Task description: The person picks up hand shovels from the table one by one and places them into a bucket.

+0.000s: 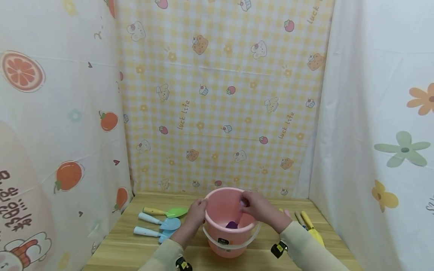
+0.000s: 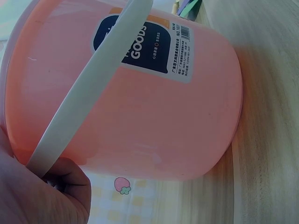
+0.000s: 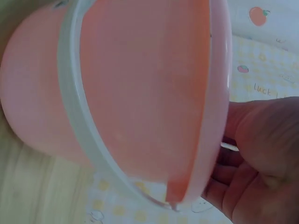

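A pink bucket (image 1: 234,235) stands upright on the wooden table, its white handle (image 1: 247,241) hanging down at the front. My left hand (image 1: 196,214) grips the bucket's left rim; in the left wrist view the fingers curl beside the handle's end. My right hand (image 1: 261,207) reaches over the right rim and pinches the light-coloured handle of a small purple shovel (image 1: 232,224), whose dark purple blade points down inside the bucket. In the right wrist view the bucket wall (image 3: 140,93) hides the shovel, and only the curled right hand (image 3: 266,158) shows beyond the rim.
Left of the bucket lie a green shovel (image 1: 176,212) with a yellow handle and two blue shovels (image 1: 170,224) with pale handles. On the right lie a yellow shovel (image 1: 316,236) and other handles, partly behind my right arm. Printed cloth walls enclose the table on three sides.
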A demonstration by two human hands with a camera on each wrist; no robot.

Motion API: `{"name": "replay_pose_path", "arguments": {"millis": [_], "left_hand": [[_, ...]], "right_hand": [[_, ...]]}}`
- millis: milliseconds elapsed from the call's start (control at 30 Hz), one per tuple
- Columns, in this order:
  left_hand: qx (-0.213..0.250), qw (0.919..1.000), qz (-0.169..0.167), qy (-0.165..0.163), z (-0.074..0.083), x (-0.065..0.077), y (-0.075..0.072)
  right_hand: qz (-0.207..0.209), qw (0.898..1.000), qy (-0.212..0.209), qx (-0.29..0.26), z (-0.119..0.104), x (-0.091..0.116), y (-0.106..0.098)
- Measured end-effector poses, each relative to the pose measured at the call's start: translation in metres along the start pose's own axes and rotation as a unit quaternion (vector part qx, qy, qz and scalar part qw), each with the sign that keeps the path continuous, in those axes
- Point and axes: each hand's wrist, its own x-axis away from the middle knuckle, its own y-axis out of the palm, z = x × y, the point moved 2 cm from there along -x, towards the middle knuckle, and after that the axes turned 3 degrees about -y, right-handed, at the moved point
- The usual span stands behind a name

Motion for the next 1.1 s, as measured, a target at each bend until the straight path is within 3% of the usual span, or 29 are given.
{"name": "replay_pose_path", "arguments": {"millis": [133,233,433,700,1100], "left_hand": [[0.001,1.0,-0.001,-0.001,-0.0001,-0.0008,-0.0003],[-0.001,1.0,-0.001,-0.002,-0.0007,-0.0001,0.0002],[-0.005,1.0,0.003,0.0,0.0007,0.0031,0.0006],[-0.005,1.0,0.001,-0.003,0.0038,0.0063,0.001],[-0.001,1.0,0.003,-0.001,0.0048,0.0064,0.0021]], "right_hand": [[-0.02,0.998,-0.047,0.036,-0.0008,0.0012,-0.0039],[-0.033,0.996,-0.058,0.065,0.0001,0.0017,-0.0047],[-0.055,0.991,-0.048,0.116,0.0012,0.0023,-0.0048],[-0.046,0.981,-0.042,0.185,0.002,0.0045,-0.0063],[-0.057,0.977,-0.026,0.206,0.0006,0.0031,-0.0061]]}}
